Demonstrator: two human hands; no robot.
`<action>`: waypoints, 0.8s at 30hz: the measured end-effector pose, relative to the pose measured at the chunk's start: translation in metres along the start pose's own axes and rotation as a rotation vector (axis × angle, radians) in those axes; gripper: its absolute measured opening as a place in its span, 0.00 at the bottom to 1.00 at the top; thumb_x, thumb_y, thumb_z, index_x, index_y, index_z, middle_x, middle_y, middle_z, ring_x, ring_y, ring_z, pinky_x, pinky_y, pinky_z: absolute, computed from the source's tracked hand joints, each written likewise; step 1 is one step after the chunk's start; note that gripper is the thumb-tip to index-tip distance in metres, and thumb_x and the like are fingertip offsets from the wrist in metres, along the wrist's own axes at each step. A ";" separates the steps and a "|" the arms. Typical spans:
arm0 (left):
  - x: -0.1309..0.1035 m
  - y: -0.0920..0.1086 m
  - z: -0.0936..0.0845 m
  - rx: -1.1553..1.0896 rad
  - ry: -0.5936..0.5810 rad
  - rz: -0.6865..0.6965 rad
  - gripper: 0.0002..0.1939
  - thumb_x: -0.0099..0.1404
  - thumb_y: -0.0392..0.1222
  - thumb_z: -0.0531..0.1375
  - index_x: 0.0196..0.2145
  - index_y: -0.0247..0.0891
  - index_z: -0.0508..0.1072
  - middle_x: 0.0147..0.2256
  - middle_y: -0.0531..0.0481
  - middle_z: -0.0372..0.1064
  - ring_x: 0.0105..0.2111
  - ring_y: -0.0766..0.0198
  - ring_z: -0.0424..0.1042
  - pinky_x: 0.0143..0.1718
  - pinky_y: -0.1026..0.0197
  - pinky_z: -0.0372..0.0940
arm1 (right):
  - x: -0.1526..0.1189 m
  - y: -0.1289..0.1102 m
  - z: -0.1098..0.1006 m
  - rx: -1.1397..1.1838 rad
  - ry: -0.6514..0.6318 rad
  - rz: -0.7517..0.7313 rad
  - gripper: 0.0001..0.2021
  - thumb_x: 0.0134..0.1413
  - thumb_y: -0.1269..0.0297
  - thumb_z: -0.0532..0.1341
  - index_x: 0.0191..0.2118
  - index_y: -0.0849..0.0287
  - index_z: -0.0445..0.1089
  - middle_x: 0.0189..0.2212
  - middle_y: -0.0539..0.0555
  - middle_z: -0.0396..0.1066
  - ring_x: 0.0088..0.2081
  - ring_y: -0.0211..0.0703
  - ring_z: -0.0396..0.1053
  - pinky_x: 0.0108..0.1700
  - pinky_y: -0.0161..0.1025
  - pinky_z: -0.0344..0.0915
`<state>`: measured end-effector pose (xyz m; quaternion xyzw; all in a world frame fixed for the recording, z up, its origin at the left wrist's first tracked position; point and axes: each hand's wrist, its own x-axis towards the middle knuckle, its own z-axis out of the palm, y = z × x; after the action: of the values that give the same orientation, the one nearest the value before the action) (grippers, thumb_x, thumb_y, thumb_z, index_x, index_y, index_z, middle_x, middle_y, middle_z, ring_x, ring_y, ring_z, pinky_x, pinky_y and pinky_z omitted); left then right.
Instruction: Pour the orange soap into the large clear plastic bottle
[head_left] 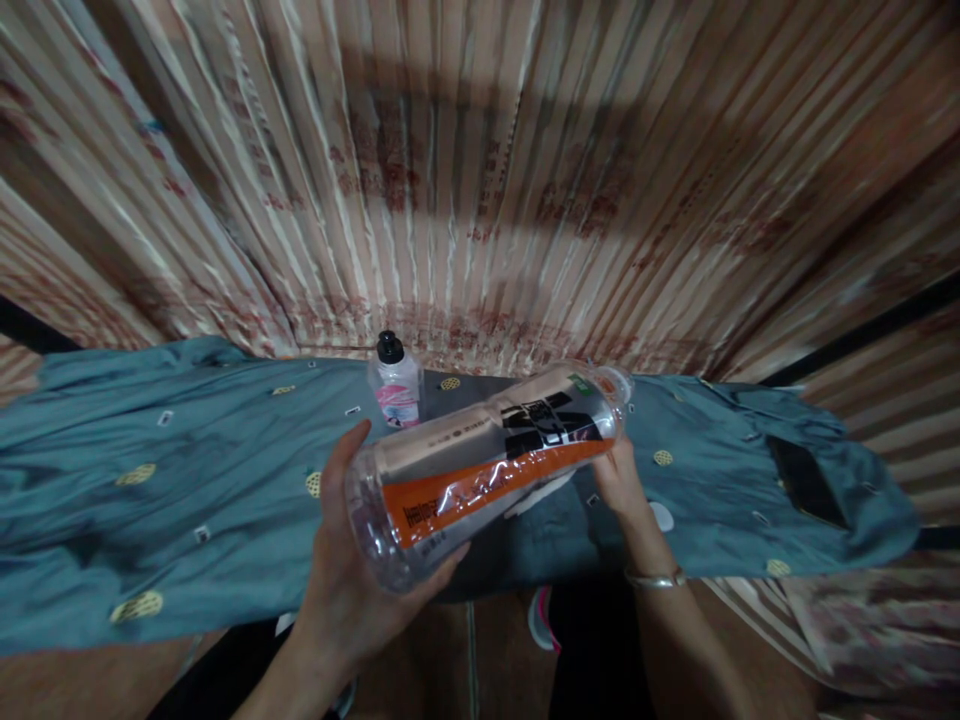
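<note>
A large clear plastic bottle (487,450) with an orange, black and grey label is held up at a slant over the cloth, its mouth toward the upper right. My left hand (352,570) is closed around its base, thumb and fingers on opposite sides. At the neck end, my right hand (613,470) grips from beneath; most of its fingers are hidden behind the bottle. Just behind the bottle stands a small clear bottle (396,390) with a black cap and a pink label, upright and touched by neither hand.
A teal cloth (225,480) with pineapple prints covers the narrow table. On the right lies a dark phone (806,482), and a white round lid-like disc (661,517) sits near my right wrist. A pleated patterned curtain (465,200) hangs right behind the table.
</note>
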<state>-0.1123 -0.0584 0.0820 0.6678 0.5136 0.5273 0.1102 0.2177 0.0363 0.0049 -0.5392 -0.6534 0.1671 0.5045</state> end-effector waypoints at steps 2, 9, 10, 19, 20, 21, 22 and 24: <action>-0.004 -0.001 0.003 -0.001 0.024 -0.044 0.63 0.54 0.46 0.77 0.80 0.54 0.52 0.48 0.53 0.81 0.39 0.49 0.87 0.42 0.44 0.87 | 0.000 -0.001 0.000 0.004 -0.010 0.006 0.29 0.71 0.40 0.60 0.66 0.53 0.73 0.60 0.61 0.81 0.73 0.66 0.68 0.76 0.60 0.64; -0.007 -0.003 0.000 -0.031 -0.008 -0.090 0.66 0.51 0.49 0.80 0.79 0.64 0.50 0.56 0.53 0.78 0.45 0.48 0.87 0.49 0.41 0.86 | 0.001 -0.005 -0.002 0.002 -0.037 0.018 0.28 0.70 0.41 0.60 0.66 0.52 0.73 0.61 0.59 0.81 0.75 0.64 0.66 0.76 0.59 0.64; -0.007 -0.003 -0.001 -0.039 -0.014 -0.109 0.66 0.51 0.48 0.80 0.79 0.66 0.50 0.57 0.53 0.78 0.46 0.47 0.87 0.51 0.40 0.86 | 0.001 -0.005 -0.001 -0.001 -0.034 0.017 0.28 0.70 0.40 0.60 0.66 0.52 0.73 0.60 0.59 0.81 0.75 0.64 0.66 0.76 0.59 0.64; -0.005 -0.002 -0.003 -0.044 -0.012 -0.059 0.62 0.55 0.50 0.79 0.79 0.52 0.54 0.56 0.47 0.80 0.47 0.48 0.87 0.51 0.43 0.86 | 0.001 -0.001 -0.001 0.002 -0.023 -0.007 0.31 0.72 0.38 0.59 0.67 0.54 0.73 0.59 0.62 0.81 0.73 0.66 0.68 0.76 0.62 0.63; -0.005 -0.002 -0.004 -0.038 -0.017 -0.056 0.61 0.54 0.50 0.80 0.78 0.49 0.55 0.55 0.46 0.80 0.46 0.47 0.87 0.49 0.43 0.86 | 0.001 -0.001 -0.001 0.003 -0.026 -0.005 0.31 0.72 0.37 0.58 0.67 0.54 0.73 0.59 0.62 0.81 0.73 0.66 0.69 0.77 0.62 0.63; -0.004 -0.003 -0.005 -0.024 -0.039 -0.051 0.61 0.54 0.50 0.80 0.78 0.47 0.55 0.53 0.46 0.80 0.46 0.47 0.86 0.48 0.44 0.86 | 0.001 -0.001 -0.001 0.005 -0.027 0.000 0.32 0.72 0.37 0.58 0.67 0.54 0.73 0.59 0.62 0.82 0.73 0.66 0.69 0.77 0.62 0.63; -0.004 -0.003 -0.007 -0.004 -0.064 -0.050 0.61 0.55 0.50 0.80 0.78 0.47 0.55 0.53 0.46 0.80 0.46 0.47 0.86 0.48 0.44 0.86 | 0.001 -0.001 -0.001 0.008 -0.028 0.005 0.32 0.72 0.37 0.59 0.67 0.54 0.73 0.59 0.62 0.82 0.73 0.65 0.69 0.77 0.62 0.62; -0.002 -0.004 -0.010 0.043 -0.110 -0.031 0.61 0.57 0.49 0.79 0.79 0.50 0.52 0.53 0.46 0.79 0.47 0.48 0.86 0.47 0.46 0.86 | 0.001 0.000 -0.001 0.012 -0.027 0.015 0.31 0.71 0.37 0.59 0.66 0.54 0.73 0.59 0.62 0.82 0.73 0.65 0.68 0.77 0.62 0.62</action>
<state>-0.1227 -0.0627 0.0823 0.6899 0.5284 0.4770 0.1320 0.2182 0.0368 0.0060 -0.5387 -0.6550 0.1822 0.4976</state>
